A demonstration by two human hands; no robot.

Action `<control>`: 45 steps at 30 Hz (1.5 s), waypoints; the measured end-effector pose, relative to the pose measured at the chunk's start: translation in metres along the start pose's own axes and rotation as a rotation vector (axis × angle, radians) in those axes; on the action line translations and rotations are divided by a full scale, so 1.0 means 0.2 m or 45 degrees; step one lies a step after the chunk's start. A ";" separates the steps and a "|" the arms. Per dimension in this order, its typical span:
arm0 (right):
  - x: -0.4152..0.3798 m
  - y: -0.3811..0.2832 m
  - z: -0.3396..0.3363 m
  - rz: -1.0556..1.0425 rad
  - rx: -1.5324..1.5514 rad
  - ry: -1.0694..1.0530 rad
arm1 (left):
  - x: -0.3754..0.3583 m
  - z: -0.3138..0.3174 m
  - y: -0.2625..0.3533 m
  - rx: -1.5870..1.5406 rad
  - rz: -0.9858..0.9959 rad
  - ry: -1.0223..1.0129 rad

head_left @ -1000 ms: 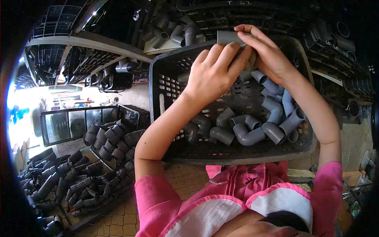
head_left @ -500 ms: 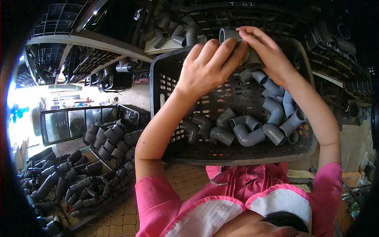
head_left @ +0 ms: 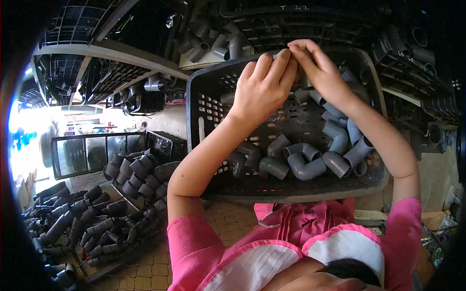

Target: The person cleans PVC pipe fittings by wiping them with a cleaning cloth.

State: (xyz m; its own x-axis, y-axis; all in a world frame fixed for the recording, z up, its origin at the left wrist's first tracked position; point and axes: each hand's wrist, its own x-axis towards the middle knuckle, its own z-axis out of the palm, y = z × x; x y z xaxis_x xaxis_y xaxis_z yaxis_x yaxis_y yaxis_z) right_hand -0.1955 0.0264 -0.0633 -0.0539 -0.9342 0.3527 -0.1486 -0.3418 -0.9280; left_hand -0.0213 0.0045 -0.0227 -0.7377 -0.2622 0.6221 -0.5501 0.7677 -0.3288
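My left hand point(head_left: 264, 87) is over the far part of a black plastic crate point(head_left: 291, 198), its fingers bent and pressed together. My right hand point(head_left: 320, 72) meets it near the crate's far rim, with curled fingertips against the left fingertips. Whatever may be between them is hidden behind the fingers. Below my hands, several grey pipe elbows point(head_left: 310, 167) lie loose in the crate, mostly along its near and right sides. Another grey elbow point(head_left: 336, 136) rests below my right forearm.
More pipe fittings point(head_left: 221, 46) sit on a board beyond the crate. Black shelf crates point(head_left: 407, 53) stand at the upper right. At the lower left is a large pile of dark fittings point(head_left: 97, 228). A metal beam point(head_left: 111, 56) crosses the upper left.
The grey elbow visible between my hands half a second ago no longer shows there. My left hand has shifted slightly right, and my right fingertips have come lower and curled inward.
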 end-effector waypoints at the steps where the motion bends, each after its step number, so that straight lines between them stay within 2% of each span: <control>1: 0.01 -0.01 -0.01 0.000 0.011 0.008 | 0.00 0.01 -0.01 0.021 0.008 0.022; 5: 0.02 -0.08 -0.02 0.444 0.101 0.255 | -0.01 0.02 -0.05 0.028 -0.065 -0.008; 8: 0.01 -0.16 -0.04 0.860 0.676 0.191 | -0.04 0.05 -0.05 -0.019 -0.060 -0.053; 11: 0.00 -0.14 -0.01 0.956 0.859 0.259 | -0.04 0.06 -0.02 -0.069 0.023 0.017; 16: 0.02 -0.19 -0.02 0.982 0.975 0.266 | -0.03 0.07 -0.08 -0.338 0.001 0.112; 20: 0.04 -0.18 -0.06 0.903 1.079 0.197 | -0.04 0.09 -0.07 -0.474 -0.080 0.331; 25: 0.01 -0.19 -0.03 0.898 0.879 0.148 | -0.02 0.03 -0.05 -0.476 0.088 0.200; 28: 0.02 -0.18 -0.01 0.887 0.878 0.090 | -0.02 0.02 -0.05 -0.542 0.049 0.068; 33: 0.03 -0.17 -0.08 0.751 0.955 -0.115 | -0.03 0.05 -0.01 -0.770 -0.091 0.092; 37: 0.03 -0.22 -0.06 0.717 0.689 -0.059 | -0.04 0.05 0.00 -1.044 -0.228 0.037; 40: 0.02 -0.20 -0.06 0.764 0.651 -0.068 | -0.03 0.00 -0.02 -1.203 -0.218 -0.067; 45: 0.04 -0.14 -0.11 0.803 0.686 -0.169 | -0.01 -0.02 0.00 -1.116 -0.122 -0.019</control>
State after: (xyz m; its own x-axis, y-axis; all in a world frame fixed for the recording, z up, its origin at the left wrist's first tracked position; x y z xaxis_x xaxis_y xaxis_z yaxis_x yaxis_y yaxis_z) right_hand -0.2134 0.0301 -0.0326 0.1527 -0.9593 -0.2377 0.3639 0.2782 -0.8889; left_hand -0.0174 0.0079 -0.0208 -0.7123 -0.3514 0.6076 -0.1159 0.9126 0.3920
